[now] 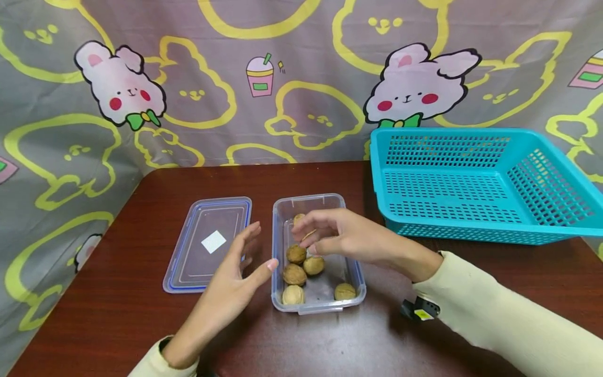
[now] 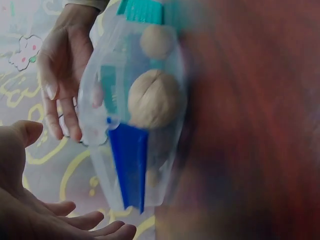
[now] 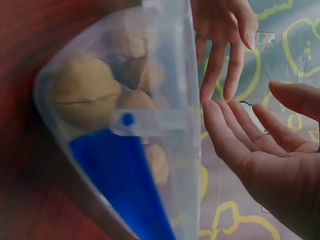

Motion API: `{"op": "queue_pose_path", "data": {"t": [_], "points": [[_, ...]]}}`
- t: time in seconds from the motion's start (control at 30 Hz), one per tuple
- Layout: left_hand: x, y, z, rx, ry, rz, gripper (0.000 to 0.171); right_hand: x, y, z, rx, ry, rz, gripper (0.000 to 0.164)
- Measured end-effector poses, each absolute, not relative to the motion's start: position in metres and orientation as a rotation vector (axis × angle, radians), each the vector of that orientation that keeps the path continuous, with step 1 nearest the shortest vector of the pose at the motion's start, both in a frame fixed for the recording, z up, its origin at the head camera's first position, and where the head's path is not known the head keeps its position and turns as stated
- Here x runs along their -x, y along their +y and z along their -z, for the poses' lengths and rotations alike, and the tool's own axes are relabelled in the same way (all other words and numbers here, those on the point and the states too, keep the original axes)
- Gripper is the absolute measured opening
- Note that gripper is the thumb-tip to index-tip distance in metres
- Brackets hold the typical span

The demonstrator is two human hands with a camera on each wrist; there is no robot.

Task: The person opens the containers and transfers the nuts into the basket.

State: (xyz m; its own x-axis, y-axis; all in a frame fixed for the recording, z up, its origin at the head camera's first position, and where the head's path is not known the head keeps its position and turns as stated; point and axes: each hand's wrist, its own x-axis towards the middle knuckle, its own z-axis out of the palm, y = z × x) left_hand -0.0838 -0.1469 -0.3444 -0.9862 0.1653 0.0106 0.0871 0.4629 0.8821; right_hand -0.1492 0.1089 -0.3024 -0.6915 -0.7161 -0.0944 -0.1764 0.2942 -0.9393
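Observation:
A clear plastic container (image 1: 330, 301) with blue side clips stands on the table, holding several walnuts (image 1: 294, 274). My right hand (image 1: 346, 235) hovers over its far part with fingers loosely bent and nothing visible in them; it hides some of the walnuts behind it. Left of the container, my left hand (image 1: 237, 285) is held with fingers and thumb spread apart, just off the wall. Through the clear side, a large walnut (image 2: 155, 100) shows in the left wrist view, and another walnut (image 3: 85, 90) in the right wrist view. Both hands look free of any object there.
A clear lid (image 1: 188, 272) with a blue seal and a white label (image 1: 214, 242) lies on the table left of the container. At the back right stands a turquoise perforated basket (image 1: 443, 191). A patterned cloth (image 1: 311, 68) hangs behind the brown table (image 1: 118, 293).

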Motion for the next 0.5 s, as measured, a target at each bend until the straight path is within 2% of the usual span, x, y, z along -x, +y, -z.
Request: {"op": "queue_pose_path", "data": {"t": [0.5], "points": [[0.073,-0.130,0.364,-0.350,2.513,-1.574,0.101,0.133,0.110,0.329,0.881,1.908,1.388,0.032]]}}
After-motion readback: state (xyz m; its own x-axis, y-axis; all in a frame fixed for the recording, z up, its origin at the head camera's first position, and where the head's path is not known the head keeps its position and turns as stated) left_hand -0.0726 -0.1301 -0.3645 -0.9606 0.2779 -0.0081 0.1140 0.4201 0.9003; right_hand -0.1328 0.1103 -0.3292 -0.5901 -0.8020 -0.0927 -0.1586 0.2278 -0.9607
